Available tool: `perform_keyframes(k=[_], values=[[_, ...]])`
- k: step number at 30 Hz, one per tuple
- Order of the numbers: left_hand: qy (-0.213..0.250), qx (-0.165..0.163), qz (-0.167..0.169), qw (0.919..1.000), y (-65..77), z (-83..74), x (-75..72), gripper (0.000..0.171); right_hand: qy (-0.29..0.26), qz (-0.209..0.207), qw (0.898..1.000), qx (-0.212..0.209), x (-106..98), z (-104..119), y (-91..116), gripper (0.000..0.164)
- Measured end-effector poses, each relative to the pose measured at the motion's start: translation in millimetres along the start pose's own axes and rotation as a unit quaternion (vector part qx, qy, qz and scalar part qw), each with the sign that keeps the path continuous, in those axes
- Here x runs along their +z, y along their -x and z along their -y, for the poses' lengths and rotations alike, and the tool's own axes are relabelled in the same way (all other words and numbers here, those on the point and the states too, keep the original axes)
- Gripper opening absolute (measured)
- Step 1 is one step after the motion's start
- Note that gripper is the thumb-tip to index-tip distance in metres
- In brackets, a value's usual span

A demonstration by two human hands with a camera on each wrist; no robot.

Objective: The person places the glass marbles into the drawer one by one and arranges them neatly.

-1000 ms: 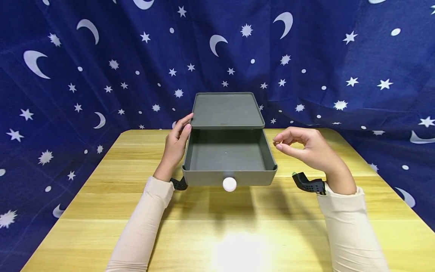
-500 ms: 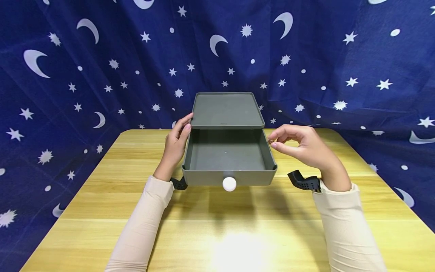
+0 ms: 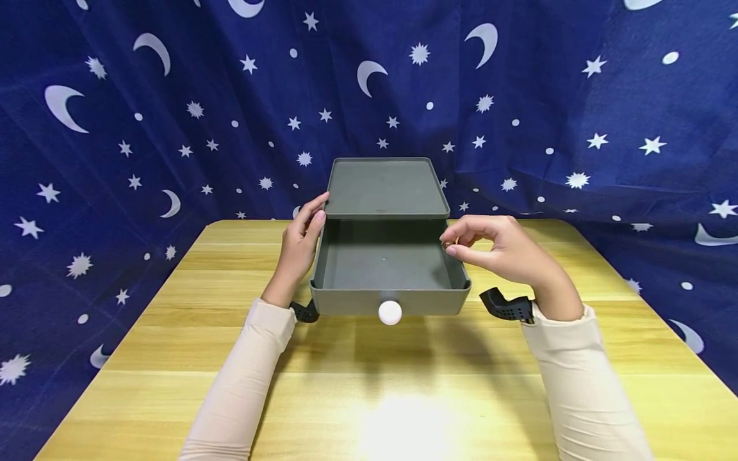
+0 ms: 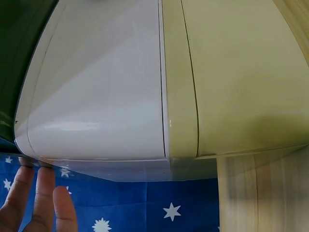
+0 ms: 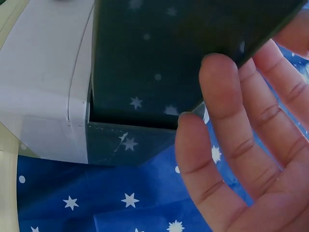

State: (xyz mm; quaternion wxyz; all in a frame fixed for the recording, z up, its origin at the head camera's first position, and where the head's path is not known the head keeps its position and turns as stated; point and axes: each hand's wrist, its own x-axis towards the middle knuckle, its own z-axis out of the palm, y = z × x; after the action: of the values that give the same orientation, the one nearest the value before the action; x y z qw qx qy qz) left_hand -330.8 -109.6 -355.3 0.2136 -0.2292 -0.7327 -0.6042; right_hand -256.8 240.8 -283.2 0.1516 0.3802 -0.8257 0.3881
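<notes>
A small drawer box stands on the table with its grey drawer (image 3: 383, 256) pulled out toward me. The drawer's front carries a round white knob (image 3: 389, 313). My left hand (image 3: 300, 237) rests against the box's left side, near the grey tray-like top (image 3: 389, 186). Its fingers look fairly straight in the left wrist view, along the box's pale side wall (image 4: 96, 96). Over the drawer's right wall, my right hand (image 3: 496, 246) pinches a tiny brownish thing (image 3: 448, 244) between thumb and index finger. Fingers hide most of it, so its kind is unclear.
The wooden table (image 3: 173, 358) extends around the box, with bright glare near its front. A blue curtain (image 3: 242, 128) with white moons and stars hangs close behind. Each wrist wears a black camera mount (image 3: 507, 306).
My right hand has moved left with the tiny brownish thing, from beside the box to over the drawer's right wall. The left hand and the drawer have stayed put.
</notes>
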Motion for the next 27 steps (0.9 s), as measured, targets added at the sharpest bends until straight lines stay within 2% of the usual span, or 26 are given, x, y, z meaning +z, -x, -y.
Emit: perform_keyframes(k=[5,13,27], values=[[-0.002,0.001,-0.002,1.0,0.7,-1.3,0.5,0.043,0.008,0.001,1.0,0.01,3,1,-4,0.02],[-0.005,-0.001,-0.002,1.0,0.8,-0.8,0.2,0.043,0.045,0.01,0.996,0.083,5,6,-12,0.012],[-0.005,-0.004,-0.001,1.0,0.4,0.3,-0.5,0.043,0.058,0.006,0.994,0.087,8,6,-11,0.01]])
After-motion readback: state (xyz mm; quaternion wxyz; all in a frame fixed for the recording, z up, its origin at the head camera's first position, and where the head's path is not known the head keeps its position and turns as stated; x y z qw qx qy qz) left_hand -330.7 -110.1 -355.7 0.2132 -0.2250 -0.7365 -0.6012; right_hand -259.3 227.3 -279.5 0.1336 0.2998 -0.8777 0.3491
